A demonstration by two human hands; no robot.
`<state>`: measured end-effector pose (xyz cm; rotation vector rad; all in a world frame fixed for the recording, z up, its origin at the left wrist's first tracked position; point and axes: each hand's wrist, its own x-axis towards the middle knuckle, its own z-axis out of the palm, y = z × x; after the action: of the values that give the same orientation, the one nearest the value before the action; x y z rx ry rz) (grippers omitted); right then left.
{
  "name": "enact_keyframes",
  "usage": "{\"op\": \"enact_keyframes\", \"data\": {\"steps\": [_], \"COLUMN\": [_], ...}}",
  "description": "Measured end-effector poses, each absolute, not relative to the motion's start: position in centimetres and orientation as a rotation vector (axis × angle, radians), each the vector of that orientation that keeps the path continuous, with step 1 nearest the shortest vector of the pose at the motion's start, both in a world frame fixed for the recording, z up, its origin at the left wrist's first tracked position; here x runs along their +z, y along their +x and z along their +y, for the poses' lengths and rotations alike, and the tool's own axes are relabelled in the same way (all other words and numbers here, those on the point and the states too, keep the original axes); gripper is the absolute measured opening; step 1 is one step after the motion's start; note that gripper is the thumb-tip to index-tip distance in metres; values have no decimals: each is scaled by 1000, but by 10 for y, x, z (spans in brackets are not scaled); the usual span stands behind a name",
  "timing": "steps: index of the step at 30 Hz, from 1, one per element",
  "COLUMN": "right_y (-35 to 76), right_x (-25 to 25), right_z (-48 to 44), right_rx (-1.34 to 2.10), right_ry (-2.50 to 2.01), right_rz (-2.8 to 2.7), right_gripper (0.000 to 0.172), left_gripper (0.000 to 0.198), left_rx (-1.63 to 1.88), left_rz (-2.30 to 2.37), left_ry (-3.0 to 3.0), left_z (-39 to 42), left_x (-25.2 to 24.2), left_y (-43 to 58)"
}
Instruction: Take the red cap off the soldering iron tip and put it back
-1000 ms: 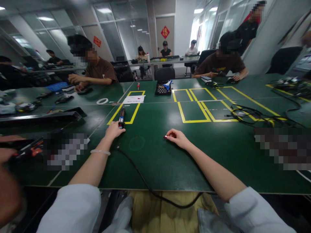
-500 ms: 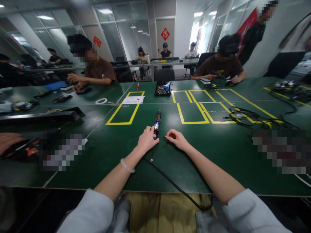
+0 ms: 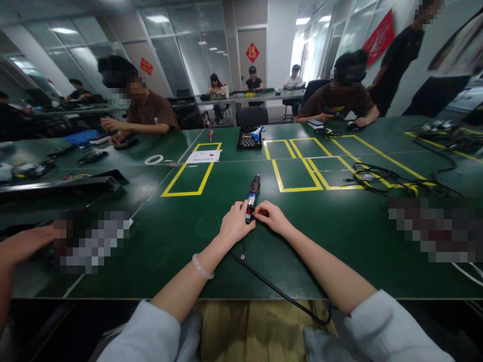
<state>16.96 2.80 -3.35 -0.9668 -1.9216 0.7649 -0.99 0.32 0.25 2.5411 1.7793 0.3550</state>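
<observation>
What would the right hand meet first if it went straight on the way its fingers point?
The right hand, pinching a small red piece, points left at the near end of the electric screwdriver gripped by the left hand. It looks to be touching it, or nearly.

Parts tray (image 3: 249,139), cable tangle (image 3: 381,178), paper (image 3: 204,156)

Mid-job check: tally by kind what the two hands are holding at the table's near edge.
corded screwdriver, gripped by left hand: 1
small red piece, pinched by right hand: 1
Total: 2
</observation>
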Motion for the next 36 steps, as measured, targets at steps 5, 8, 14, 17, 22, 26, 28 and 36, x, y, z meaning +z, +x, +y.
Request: {"op": "enact_keyframes", "data": {"steps": [5,8,14,17,22,26,28,36], "right_y": [170,169,170,171,172,175,176,175], "right_x": [-29,-25,-21,-22,-26,-28,-29,-27], "right_z": [26,22,19,20,24,26,27,26], "right_rx": [703,701,730,808,872,883,897,956], "right_ry": [-1020,-1024,-1033,-1050,-1056,-1070,-1079,-1093], "right_rz": [-1926,-1920,-1871,-1817,-1770,-1749,-1740,-1765], "right_gripper": [10,13,11,14,17,17,16,17], "left_gripper": [67,68,63,62,66,67,67,70], "left_rx": [364,384,381,365,313,253,212,50], "left_rz": [1779,1775,1840,1876,1888,1968,2027,2307], "left_ry": [2579,2599,2606,2610,2682,2663,2619,2346], "left_z": [4,5,11,14,18,27,34,65], "left_x": [0,0,4,5,5,6,7,9], "left_y": [-10,-11,-3,-1,-12,-39,-59,-168]}}
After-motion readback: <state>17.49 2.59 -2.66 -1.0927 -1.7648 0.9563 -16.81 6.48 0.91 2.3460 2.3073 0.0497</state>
